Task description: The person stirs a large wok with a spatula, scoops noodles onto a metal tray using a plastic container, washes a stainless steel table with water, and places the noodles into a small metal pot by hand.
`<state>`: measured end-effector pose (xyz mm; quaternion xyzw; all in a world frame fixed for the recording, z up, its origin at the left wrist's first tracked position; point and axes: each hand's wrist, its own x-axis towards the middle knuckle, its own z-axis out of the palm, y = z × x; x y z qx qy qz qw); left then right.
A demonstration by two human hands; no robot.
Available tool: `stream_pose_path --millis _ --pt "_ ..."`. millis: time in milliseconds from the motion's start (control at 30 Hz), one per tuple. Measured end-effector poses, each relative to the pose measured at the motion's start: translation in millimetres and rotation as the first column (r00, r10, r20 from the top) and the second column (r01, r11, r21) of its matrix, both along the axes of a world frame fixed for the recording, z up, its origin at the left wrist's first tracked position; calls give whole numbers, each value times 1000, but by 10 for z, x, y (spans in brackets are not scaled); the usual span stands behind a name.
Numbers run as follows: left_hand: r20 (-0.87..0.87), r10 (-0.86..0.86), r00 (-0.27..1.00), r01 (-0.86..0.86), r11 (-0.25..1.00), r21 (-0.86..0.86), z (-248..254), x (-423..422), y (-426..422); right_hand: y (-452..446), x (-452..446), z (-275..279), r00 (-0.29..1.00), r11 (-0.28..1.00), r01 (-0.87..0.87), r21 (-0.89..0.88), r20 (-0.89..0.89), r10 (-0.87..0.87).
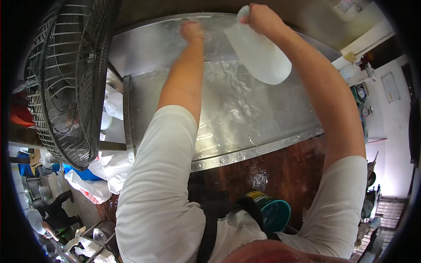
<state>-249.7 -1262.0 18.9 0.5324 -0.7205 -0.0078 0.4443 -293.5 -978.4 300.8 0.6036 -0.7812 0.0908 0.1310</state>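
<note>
My right hand grips the rim of a whitish plastic container at the upper right. The container is tilted, and a blurred splash of water spreads from its upper end toward the left. My left hand is against or close to the upright steel back panel, near that splash. Motion smears its fingers, so I cannot make out whether it holds anything. Below both hands, water runs over the wet stainless steel tabletop, which has a raised front edge.
A large wire-caged fan stands close on the left. White plastic bags lie below it. Near my body on the wet reddish floor is a teal bucket. Pots and a rack fill the lower left; utensils hang at right.
</note>
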Motion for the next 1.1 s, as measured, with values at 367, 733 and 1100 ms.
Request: stream_pose_path --millis 367,733,1100 --pt "-202 -67 977 147 900 409 -298 -438 377 -86 -110 -233 976 957 216 193 -29 -214" --pt "102 -704 703 478 573 665 -1577 -1095 2450 987 -599 -1299 934 822 355 445 -131 -332" --pt "-9 -677 736 323 341 883 -1266 -1002 4256 2488 -1222 -2136 830 881 410 237 -496 -254"
